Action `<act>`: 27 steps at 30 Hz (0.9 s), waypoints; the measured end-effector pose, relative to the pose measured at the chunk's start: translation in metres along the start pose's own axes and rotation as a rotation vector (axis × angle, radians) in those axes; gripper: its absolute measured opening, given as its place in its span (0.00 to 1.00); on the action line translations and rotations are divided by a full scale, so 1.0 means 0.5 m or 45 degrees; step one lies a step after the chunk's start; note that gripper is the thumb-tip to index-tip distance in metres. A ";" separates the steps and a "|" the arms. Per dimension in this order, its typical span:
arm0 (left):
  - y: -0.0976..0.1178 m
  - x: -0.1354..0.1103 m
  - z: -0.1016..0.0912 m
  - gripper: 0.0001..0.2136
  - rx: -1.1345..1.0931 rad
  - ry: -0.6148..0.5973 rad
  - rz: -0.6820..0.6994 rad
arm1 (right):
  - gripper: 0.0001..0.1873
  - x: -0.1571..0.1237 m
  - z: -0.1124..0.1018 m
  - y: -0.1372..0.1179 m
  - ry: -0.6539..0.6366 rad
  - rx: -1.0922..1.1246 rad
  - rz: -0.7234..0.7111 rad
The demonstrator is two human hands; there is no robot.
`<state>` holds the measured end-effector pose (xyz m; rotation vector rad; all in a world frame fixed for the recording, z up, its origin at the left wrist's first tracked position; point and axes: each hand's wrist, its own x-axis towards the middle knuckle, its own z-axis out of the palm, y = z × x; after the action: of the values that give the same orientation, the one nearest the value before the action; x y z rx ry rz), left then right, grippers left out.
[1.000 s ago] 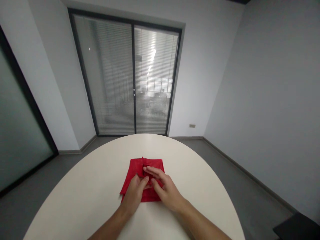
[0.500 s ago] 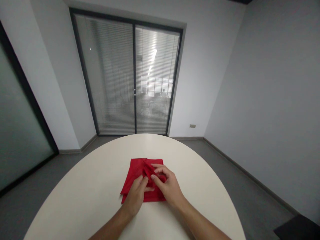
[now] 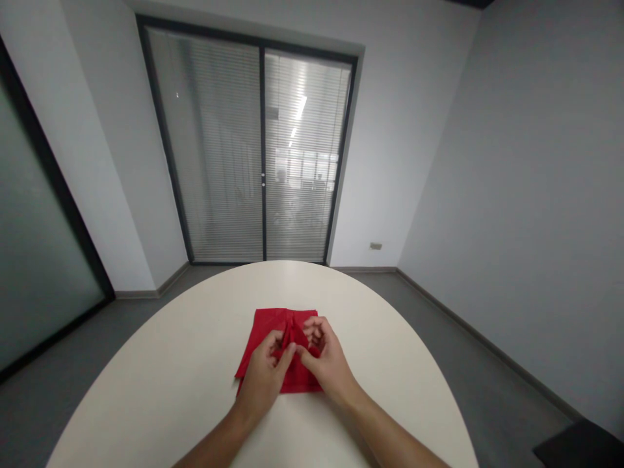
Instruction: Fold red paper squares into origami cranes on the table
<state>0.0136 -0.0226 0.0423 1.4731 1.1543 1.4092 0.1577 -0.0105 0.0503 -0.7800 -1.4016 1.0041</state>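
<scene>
A red cloth [image 3: 266,322], folded into a rough square in more than one layer, lies on the round cream table [image 3: 185,364]. Its middle is bunched up into raised folds between my two hands. My left hand [image 3: 266,367] pinches the gathered fabric from the left, thumb pointing up toward the centre. From the right, my right hand [image 3: 329,361] closes on the same bunch, its thumb almost meeting the left thumb and its other fingers curled. The fingertips are partly hidden by the folds.
Beyond the table's far edge stands a dark-framed glass partition [image 3: 263,214] with blinds. A wall socket [image 3: 375,246] sits low on the back wall. At the lower right, a black object [image 3: 582,445] shows on the grey floor.
The cloth's middle is gathered into a taller, more central bunch. My left hand has moved slightly up with its thumb now beside the right one; the right fingers have curled in more.
</scene>
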 end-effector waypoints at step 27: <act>0.029 -0.002 -0.034 0.16 0.587 -0.211 0.387 | 0.11 0.022 -0.053 -0.021 -0.222 -0.260 -0.201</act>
<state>-0.0017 -0.0285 0.0573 2.1219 1.2409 1.2303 0.1838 -0.0014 0.0631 -0.7298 -1.7088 0.8305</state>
